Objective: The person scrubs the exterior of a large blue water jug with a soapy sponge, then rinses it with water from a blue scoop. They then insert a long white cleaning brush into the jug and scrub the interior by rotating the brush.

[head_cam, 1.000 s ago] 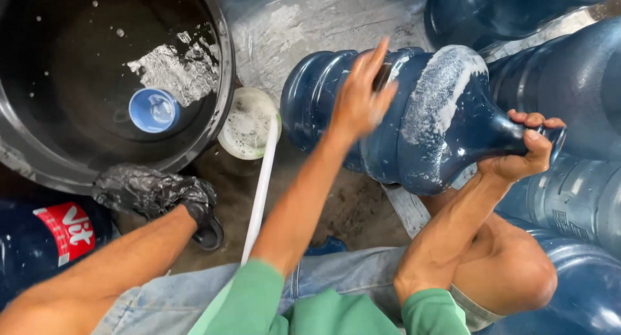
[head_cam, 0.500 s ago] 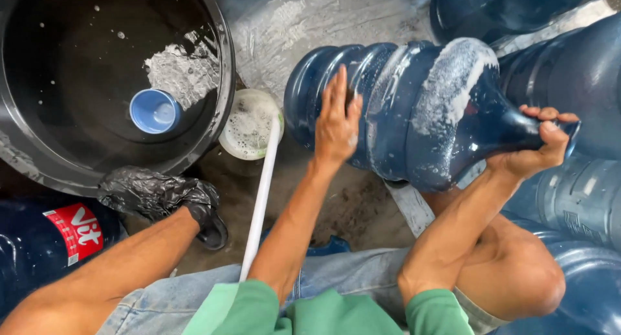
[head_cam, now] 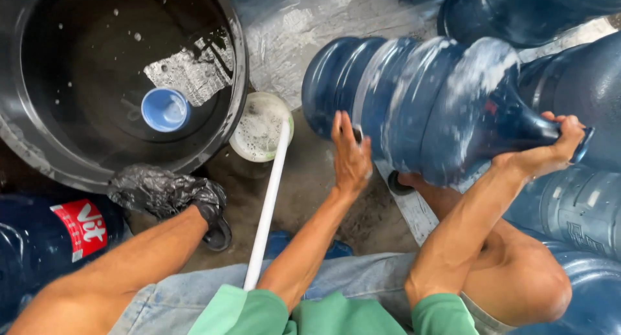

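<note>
Blue jug [head_cam: 427, 108] was held sideways: neck gripped by right hand [head_cam: 546, 155], left hand [head_cam: 351, 157] laid open on its side. Red-white label [head_cam: 81, 226] was seen lower left.

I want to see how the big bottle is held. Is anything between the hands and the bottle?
Nothing visible. The left hand lies flat on the big blue bottle, and the right hand wraps its neck. Only soapy foam coats the bottle.
</note>
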